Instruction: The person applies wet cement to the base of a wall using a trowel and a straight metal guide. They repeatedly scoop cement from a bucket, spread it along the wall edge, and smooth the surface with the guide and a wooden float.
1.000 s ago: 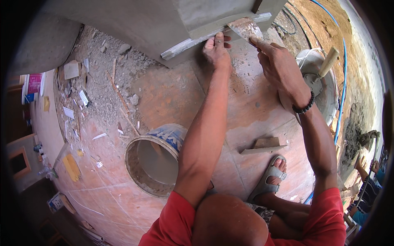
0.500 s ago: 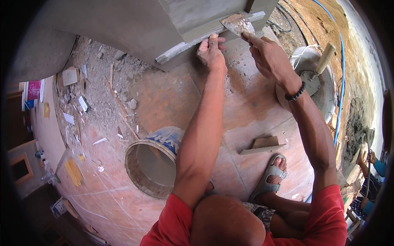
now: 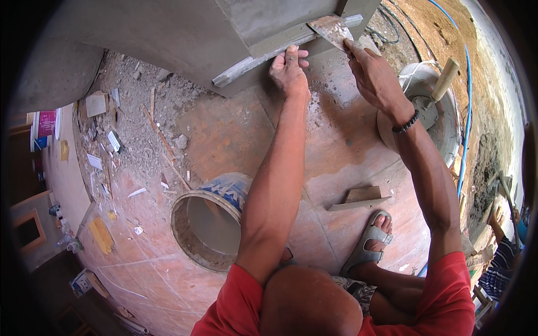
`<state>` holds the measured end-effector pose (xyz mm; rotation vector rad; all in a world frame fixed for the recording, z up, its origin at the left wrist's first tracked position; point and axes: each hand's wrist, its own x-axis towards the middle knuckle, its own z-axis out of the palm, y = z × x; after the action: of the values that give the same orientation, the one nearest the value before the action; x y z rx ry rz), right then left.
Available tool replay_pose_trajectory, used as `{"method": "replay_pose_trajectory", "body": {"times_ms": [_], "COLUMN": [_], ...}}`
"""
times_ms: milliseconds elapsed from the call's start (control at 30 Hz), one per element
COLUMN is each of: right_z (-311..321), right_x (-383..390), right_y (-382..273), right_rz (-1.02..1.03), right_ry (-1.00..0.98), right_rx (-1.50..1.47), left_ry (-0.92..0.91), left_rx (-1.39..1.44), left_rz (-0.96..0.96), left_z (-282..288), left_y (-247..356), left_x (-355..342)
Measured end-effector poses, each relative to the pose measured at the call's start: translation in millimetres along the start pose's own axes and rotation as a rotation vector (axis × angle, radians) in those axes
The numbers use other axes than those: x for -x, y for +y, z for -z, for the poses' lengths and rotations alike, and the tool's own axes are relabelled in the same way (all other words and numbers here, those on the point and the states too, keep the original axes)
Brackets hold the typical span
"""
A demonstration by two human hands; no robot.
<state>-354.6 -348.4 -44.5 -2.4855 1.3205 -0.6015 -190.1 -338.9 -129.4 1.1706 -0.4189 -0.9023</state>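
A long, pale, mortar-smeared straightedge strip (image 3: 235,71) runs along the lower part of the grey plastered wall (image 3: 224,33). My left hand (image 3: 290,71) is closed at its lower edge, thumb up against it and fingers curled; the exact grip is partly hidden. My right hand (image 3: 378,78) grips a putty knife (image 3: 334,29) whose wide blade is coated with mortar. The blade lies over the strip's right part, its edge touching or very near the plaster. The handle is mostly hidden inside my fingers.
On the right stands a bucket (image 3: 386,131) with a wooden-handled trowel (image 3: 446,81). A bucket (image 3: 174,224) of murky liquid is left of my feet. An angled piece (image 3: 361,200) lies on the tiles. Rubble (image 3: 151,106) spreads leftward; a blue hose (image 3: 468,112) and a co-worker's arm (image 3: 496,227) are right.
My right hand and the putty knife have shifted slightly to the right along the strip. My left hand stays in place. At the far right, the co-worker has moved.
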Motion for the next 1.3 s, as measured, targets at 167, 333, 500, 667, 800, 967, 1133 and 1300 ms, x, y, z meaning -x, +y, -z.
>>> {"method": "replay_pose_trajectory", "body": {"times_ms": [167,333,500,667,800,967,1133,1300], "right_z": [1.4,3.2,2.1,6.3,13.1,9.1,-3.9,-11.7], "right_x": [-3.5,-7.9,-5.8,-5.8,17.9,32.9,8.1,3.9], "right_y": [-9.1,-25.3,-25.3,-39.1,-46.8,-49.9,-51.8,-61.3], "right_rz": [0.003,-0.037,-0.013,-0.04,-0.088,-0.032,0.01,-0.071], "right_ry": [-0.034,-0.094,-0.066,-0.15,-0.196,-0.136,-0.017,-0.084], "right_rx": [-0.028,-0.002,-0.018,0.024,0.076,-0.028,-0.038,0.003], "left_ry": [-0.001,0.0,-0.001,0.008,0.048,0.042,0.048,0.038], "left_rx": [-0.007,-0.013,-0.001,0.019,0.064,0.091,0.073,0.117], "left_rz": [0.002,0.005,0.004,-0.008,-0.033,-0.014,0.007,0.009], "left_z": [0.9,1.6,0.2,0.7,-3.7,-1.0,-3.6,-4.8], "left_y": [-0.8,-1.0,-1.6,-3.7,-5.7,-9.0,1.3,-1.8], "left_x": [-0.9,-2.5,-1.3,-1.6,-3.4,-5.8,-0.2,-1.5]}}
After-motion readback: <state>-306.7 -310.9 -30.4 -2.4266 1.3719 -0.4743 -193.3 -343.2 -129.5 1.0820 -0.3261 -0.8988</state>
